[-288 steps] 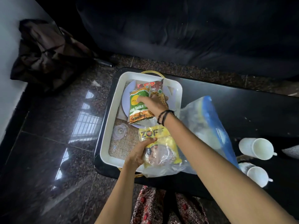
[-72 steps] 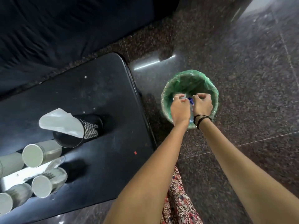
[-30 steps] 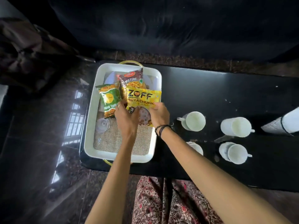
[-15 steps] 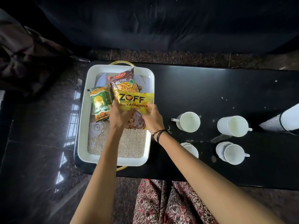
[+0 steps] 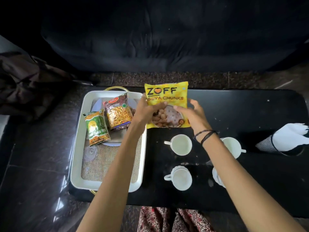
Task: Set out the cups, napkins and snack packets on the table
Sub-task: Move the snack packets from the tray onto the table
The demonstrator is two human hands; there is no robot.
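Observation:
Both my hands hold a yellow soya chunks packet (image 5: 167, 99) over the black table (image 5: 242, 111), just right of the white tray (image 5: 76, 158). My left hand (image 5: 145, 109) grips its left side and my right hand (image 5: 190, 113) its right side. A green snack packet (image 5: 96, 128) and a brown mixture packet (image 5: 118, 113) lie on a plate in the tray. Several white cups stand on the table: one (image 5: 181, 144) below the packet, one (image 5: 181, 179) nearer me, and two partly hidden by my right arm (image 5: 233, 146) (image 5: 216, 177). White napkins (image 5: 289, 136) stick out of a mesh holder on its side at the right.
A burlap mat (image 5: 100, 166) lines the tray, with an upturned clear glass (image 5: 90, 153) on it. A dark sofa (image 5: 167, 39) runs behind the table. Dark cloth (image 5: 25, 84) lies on the polished floor at the left.
Both hands have lifted the yellow packet out of the tray and carried it to the right, over the table. Earlier I was at a green-lined bin.

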